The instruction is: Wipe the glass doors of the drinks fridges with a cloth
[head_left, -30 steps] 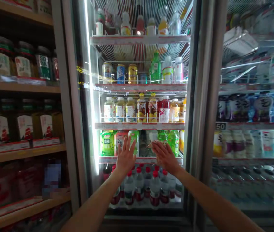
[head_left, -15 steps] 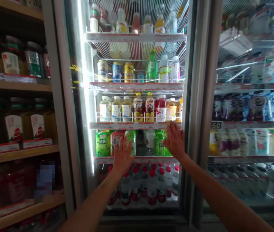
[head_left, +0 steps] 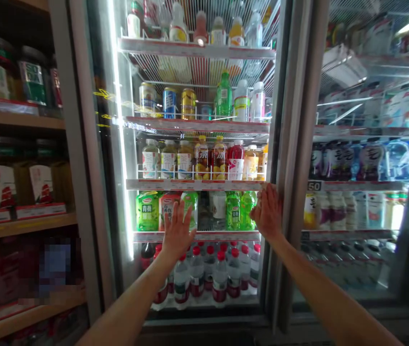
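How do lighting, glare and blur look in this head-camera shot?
Head view throughout: a vertical light strip glares white; the wooden shelves at left are dim; yellow reflections show beside the strip; a lower-left patch is pixelated; left hand and right hand read clearly, shelf-edge print doesn't.

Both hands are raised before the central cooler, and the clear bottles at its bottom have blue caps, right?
Wrong cap colour: the head view shows red caps on the clear bottles. The left hand and right hand are raised before the central cooler.
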`<state>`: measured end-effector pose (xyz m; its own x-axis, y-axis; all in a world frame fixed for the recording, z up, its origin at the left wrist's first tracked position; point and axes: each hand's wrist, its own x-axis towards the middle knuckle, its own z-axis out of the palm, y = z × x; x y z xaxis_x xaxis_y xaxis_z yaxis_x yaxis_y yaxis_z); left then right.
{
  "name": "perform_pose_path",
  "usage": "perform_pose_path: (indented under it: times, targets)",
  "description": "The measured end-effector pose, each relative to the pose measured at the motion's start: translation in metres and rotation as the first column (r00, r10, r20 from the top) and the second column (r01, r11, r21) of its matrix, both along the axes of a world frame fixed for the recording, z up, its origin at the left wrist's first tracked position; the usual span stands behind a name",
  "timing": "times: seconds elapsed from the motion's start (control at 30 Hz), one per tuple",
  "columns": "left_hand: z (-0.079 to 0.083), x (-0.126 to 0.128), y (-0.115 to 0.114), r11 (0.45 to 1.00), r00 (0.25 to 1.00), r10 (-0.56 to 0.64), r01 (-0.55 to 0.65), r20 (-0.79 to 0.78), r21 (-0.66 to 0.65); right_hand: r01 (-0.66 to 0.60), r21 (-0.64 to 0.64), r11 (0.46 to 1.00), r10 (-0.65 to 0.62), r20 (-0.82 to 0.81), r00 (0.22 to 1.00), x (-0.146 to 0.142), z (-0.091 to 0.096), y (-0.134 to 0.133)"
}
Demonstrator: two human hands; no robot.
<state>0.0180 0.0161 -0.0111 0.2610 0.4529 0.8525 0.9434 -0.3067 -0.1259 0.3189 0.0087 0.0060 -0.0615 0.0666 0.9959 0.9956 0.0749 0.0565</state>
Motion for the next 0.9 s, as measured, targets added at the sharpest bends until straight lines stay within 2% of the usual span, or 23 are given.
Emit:
perform_pose_path:
  times: [0.1, 0.13, 0.2, 0.3, 0.37, 0.43, 0.5, 0.57, 0.63, 0.77, 0.9]
  targets:
    - [0.000, -0.001, 0.000, 1.000, 1.000, -0.007, 0.007, -0.008, 0.007, 0.012, -0.097, 0.995, -0.009, 0.035, 0.999, -0.006, -0.032, -0.008]
    - [0.000, -0.001, 0.000, 1.000, 1.000, -0.007, 0.007, -0.007, 0.015, 0.006, -0.108, 0.994, -0.001, 0.049, 0.999, -0.008, -0.037, -0.009]
    - [0.000, -0.001, 0.001, 1.000, 1.000, 0.002, -0.002, 0.001, 0.030, -0.012, -0.079, 0.997, 0.016, 0.060, 0.998, -0.011, -0.029, -0.006]
    - [-0.001, 0.000, 0.001, 1.000, 1.000, 0.010, -0.010, -0.009, 0.027, -0.037, 0.026, 0.999, 0.036, 0.032, 0.999, -0.021, 0.008, 0.004]
    - [-0.001, 0.000, -0.001, 1.000, 1.000, 0.008, -0.008, -0.016, 0.012, -0.054, 0.050, 0.997, 0.052, 0.050, 0.997, -0.033, 0.021, 0.008]
    - [0.000, -0.001, -0.004, 1.000, 1.000, 0.003, -0.003, -0.022, -0.005, -0.096, -0.032, 0.995, 0.101, 0.182, 0.978, -0.047, 0.015, 0.006]
    - [0.003, -0.004, -0.006, 1.000, 1.000, -0.003, 0.002, -0.031, -0.018, -0.126, -0.167, 0.978, 0.177, 0.343, 0.922, -0.060, 0.002, 0.001]
    - [0.008, -0.010, -0.006, 1.000, 0.999, -0.011, 0.010, -0.053, -0.017, -0.130, -0.237, 0.963, 0.222, 0.415, 0.883, -0.069, -0.003, -0.001]
    - [0.014, -0.015, -0.006, 1.000, 0.998, -0.012, 0.012, -0.059, 0.002, -0.139, -0.194, 0.971, 0.206, 0.385, 0.900, -0.075, 0.005, 0.001]
    - [0.025, -0.023, -0.002, 0.999, 0.999, 0.043, -0.043, 0.025, 0.029, -0.128, -0.074, 0.989, 0.144, 0.273, 0.951, -0.089, 0.022, 0.008]
    - [0.030, -0.028, -0.001, 0.998, 0.998, 0.055, -0.055, 0.011, -0.004, -0.135, -0.191, 0.972, 0.211, 0.475, 0.854, -0.103, 0.017, 0.009]
